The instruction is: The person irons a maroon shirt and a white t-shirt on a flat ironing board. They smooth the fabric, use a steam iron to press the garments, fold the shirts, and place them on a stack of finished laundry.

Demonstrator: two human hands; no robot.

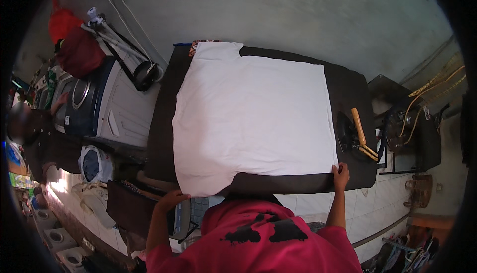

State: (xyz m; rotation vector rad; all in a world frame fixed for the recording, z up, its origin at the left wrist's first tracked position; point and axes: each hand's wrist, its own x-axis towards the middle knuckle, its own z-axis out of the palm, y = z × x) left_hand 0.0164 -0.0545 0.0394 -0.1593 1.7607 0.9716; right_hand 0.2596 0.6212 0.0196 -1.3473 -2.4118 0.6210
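Note:
A white T-shirt [258, 114] lies spread flat on a dark padded ironing table [348, 84], its sleeves toward the left and its hem toward the right. At the near left, my left hand [172, 201] pinches the edge of the near sleeve. My right hand [341, 177] grips the near corner of the hem, close to the table's front edge. Just beyond the right hand, an iron [356, 130] with a wooden handle rests on the dark cover, beside the hem. A patterned cloth [193, 49] shows partly from under the far sleeve.
Left of the table stand a washing machine [117, 109] and a person in dark clothing [47, 141]. A white bag [96, 164] with dark cloth sits near them. At the right are a dark stand [422, 138] and yellow-banded hoses [432, 84]. A grey wall [308, 14] borders the far side.

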